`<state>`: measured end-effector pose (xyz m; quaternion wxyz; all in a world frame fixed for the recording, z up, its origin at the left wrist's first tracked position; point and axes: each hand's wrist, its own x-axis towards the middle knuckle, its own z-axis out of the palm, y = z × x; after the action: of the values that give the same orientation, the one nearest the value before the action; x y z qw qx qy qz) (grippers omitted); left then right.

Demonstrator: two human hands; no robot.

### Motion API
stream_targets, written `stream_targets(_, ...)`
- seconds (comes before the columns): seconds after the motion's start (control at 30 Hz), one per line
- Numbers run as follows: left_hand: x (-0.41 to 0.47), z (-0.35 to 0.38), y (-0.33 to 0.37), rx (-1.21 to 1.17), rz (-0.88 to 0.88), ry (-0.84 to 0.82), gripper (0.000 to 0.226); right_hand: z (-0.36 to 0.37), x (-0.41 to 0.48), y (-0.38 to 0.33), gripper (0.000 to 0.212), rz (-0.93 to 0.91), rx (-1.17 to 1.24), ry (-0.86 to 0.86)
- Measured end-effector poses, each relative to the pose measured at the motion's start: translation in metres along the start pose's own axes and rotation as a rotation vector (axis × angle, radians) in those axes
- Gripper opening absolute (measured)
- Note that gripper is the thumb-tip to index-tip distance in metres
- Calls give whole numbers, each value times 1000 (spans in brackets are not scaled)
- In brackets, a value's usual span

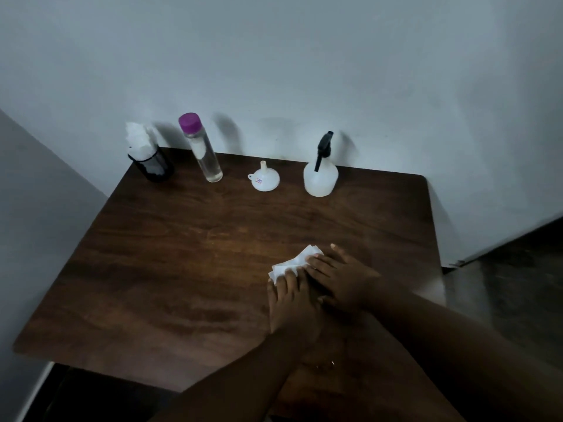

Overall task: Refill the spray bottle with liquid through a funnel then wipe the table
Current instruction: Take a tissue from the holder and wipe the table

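Your left hand (293, 300) and right hand (342, 278) lie flat with straight fingers. They press a white tissue (297, 264) onto the table (182, 254), in its front half toward the right edge. Along the back edge stand the spray bottle (320, 178), the funnel (264, 180) with its spout up, a clear bottle (204, 155) with a purple cap, and a black cup of tissues (150, 161).

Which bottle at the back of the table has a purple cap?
The tall clear bottle, left of the white funnel; the white spray bottle on the funnel's other side has a black trigger head instead.
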<state>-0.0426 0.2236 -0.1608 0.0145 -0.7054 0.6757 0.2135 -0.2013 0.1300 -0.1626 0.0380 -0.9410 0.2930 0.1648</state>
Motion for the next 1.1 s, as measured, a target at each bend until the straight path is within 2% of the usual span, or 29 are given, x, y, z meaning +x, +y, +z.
stream_targets(0.13,3,5,28,-2,32,-4,79,6,-26,13,70,53,15,14)
stream_targets(0.33,11,6,56,51,150,-32,93,19,-59,17,64,224,66,24)
stream_targets(0.5,12,9,62,108,288,-52,79,30,-78,-6,65,400,138,59)
stream_targets(0.67,15,2,40,200,468,-98,77,22,-79,-41,80,447,182,-26)
stream_targets(0.77,23,0,16,253,579,-142,80,7,-69,-62,82,499,175,-76)
stream_targets(0.87,28,-5,-5,289,677,-173,84,-1,-57,-83,79,529,205,-35)
stream_targets(0.93,30,-11,-17,283,702,-190,79,-2,-46,-95,84,516,207,8)
stream_targets(1.03,32,-17,-38,306,718,-201,74,-2,-25,-110,89,480,154,-94)
stream_targets(1.1,33,-23,-54,313,724,-215,76,0,-10,-119,88,462,141,-87)
